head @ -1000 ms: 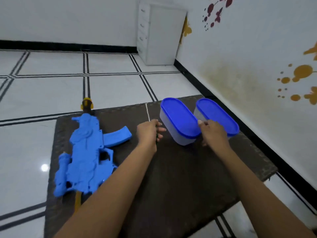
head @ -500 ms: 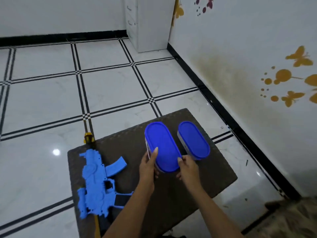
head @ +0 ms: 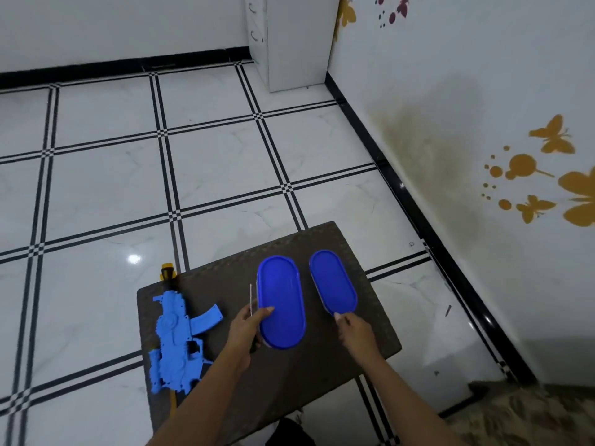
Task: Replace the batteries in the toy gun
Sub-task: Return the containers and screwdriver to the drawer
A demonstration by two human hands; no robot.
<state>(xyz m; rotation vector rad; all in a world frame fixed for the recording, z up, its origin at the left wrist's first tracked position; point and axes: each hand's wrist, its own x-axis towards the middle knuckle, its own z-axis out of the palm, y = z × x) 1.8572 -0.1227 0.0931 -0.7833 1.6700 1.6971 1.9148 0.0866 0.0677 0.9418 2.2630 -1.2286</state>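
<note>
While both forearms reach in from the lower edge of the view, the left hand (head: 249, 328) rests against the near left side of the nearer oval clear-walled container with a bright blue lid (head: 281, 302), its thumb tip lying on the lid's edge. That hand's grip is curled round a thin screwdriver (head: 250, 300) whose pale metal shaft sticks up past the knuckles and whose dark handle end shows below the palm. The right hand (head: 355, 333) sits at the near end of the second oval blue-lidded container (head: 333, 286), fingertips touching the lid's rim; whether its grip pinches the rim or only touches it cannot be told. The two containers stand side by side, just apart, on the right half of the dark brown textured desk (head: 322, 365). The blue plastic toy gun with a yellow-and-black muzzle tip (head: 178, 342) lies flat along the desk's left edge, muzzle pointing away from the person, well apart from both hands. Around the desk lies a glossy white tiled floor with black double lines (head: 225, 162), a white drawer cabinet (head: 289, 43) in the far corner, and a white wall with orange butterfly stickers (head: 547, 172) on the right
</note>
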